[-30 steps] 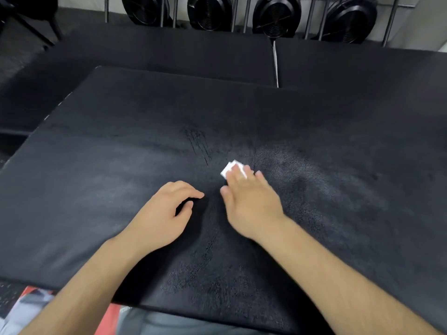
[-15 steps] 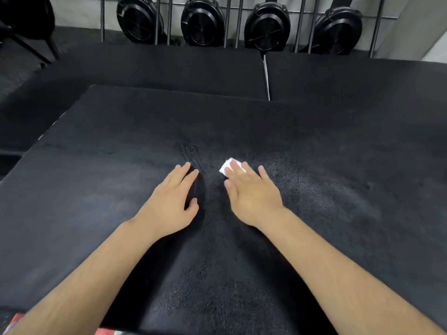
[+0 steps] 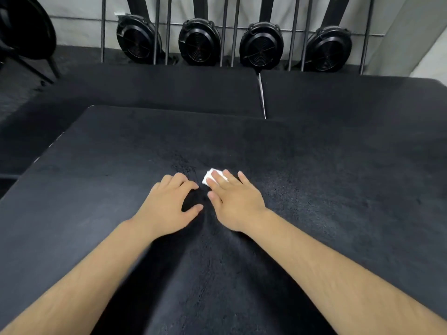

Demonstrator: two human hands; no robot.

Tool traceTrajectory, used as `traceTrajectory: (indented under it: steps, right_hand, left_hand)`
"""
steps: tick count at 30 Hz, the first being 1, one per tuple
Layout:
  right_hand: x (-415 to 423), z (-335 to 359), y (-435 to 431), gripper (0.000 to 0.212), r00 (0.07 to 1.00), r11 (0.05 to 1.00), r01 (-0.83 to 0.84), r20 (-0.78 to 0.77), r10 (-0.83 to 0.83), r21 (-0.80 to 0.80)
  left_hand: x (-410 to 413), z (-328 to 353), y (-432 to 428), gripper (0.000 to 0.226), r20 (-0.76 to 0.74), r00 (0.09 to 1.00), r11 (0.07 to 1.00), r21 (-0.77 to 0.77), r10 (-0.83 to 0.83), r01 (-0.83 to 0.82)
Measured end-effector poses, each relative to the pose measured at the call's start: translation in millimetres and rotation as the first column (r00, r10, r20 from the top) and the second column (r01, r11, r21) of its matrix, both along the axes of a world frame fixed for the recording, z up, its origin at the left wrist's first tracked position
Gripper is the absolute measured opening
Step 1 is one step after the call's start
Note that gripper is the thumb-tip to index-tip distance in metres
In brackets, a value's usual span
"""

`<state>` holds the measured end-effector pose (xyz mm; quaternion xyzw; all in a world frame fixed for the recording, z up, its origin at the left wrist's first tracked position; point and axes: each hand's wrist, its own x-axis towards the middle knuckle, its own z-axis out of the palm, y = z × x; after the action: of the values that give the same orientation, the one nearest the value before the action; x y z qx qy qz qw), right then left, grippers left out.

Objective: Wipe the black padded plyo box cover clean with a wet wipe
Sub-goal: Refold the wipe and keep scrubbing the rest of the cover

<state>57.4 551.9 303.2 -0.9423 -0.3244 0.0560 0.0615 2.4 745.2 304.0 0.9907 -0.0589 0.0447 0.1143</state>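
Note:
The black padded plyo box cover (image 3: 326,180) fills most of the head view, with a scuffed mark just beyond my fingers. A small folded white wet wipe (image 3: 210,177) lies on it near the middle. My right hand (image 3: 235,199) lies flat on the cover and its straight fingers press down on the wipe, hiding most of it. My left hand (image 3: 169,204) rests on the cover just left of the right hand, fingers bent with the tips touching the surface, holding nothing.
Two more black padded boxes (image 3: 150,90) stand behind, with a narrow gap (image 3: 262,97) between them. Several black fan-wheel machines (image 3: 199,41) and metal bars line the back wall. A dark chair (image 3: 24,32) stands at far left. The cover's left edge (image 3: 46,151) drops off.
Both hands have slid forward across the cover, the right one pushing the wipe with it. The left hand opened flat midway and its fingers have bent again. The view has tilted upward.

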Motion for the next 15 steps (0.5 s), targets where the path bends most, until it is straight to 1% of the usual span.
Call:
traceTrajectory:
  steps: [1,2,4,5,7,9,11,14,15]
  right_hand:
    - [11,5,5,0.051,1.0,1.0,0.028,-0.004,-0.028,0.004]
    - [14,7,10,0.052,0.999,0.999,0.049,0.001,-0.049,-0.013]
    - [1,5,19,0.055,0.999,0.999,0.028,0.034,-0.027,-0.041]
    - [-7,-1,18,0.056,0.999,0.999,0.004,0.039,-0.002,-0.052]
    - [3,-2,12,0.054,1.0,0.999,0.001,-0.014,-0.002,-0.037]
    - [36,5,15,0.053,0.995,0.998,0.069,-0.071,-0.069,-0.003]
    - [50,13,26,0.055,0.988,0.992,0.126,-0.084,-0.128,-0.029]
    - [20,13,29,0.056,0.997,0.998,0.058,-0.06,-0.058,0.003]
    - [13,11,22,0.054,0.998,0.999,0.034,-0.061,-0.032,0.031]
  left_hand:
    - [12,4,2,0.083,-0.013,1.0,1.0,0.002,0.014,-0.014]
    - [24,9,4,0.093,-0.065,0.997,0.999,0.006,0.039,-0.039]
    - [45,12,7,0.115,-0.216,0.973,0.996,0.041,0.08,-0.073]
    - [52,12,7,0.123,-0.283,0.955,0.996,0.052,0.085,-0.073]
    - [60,8,9,0.131,-0.368,0.926,0.996,-0.004,0.086,-0.094]
    - [63,2,12,0.135,-0.382,0.92,0.992,-0.054,0.086,-0.115]
    - [61,-1,15,0.141,-0.385,0.92,0.992,-0.062,0.078,-0.11]
    - [62,-1,18,0.154,-0.379,0.923,0.992,-0.078,0.061,-0.097]
    - [62,-1,18,0.154,-0.375,0.925,0.993,-0.074,0.062,-0.097]
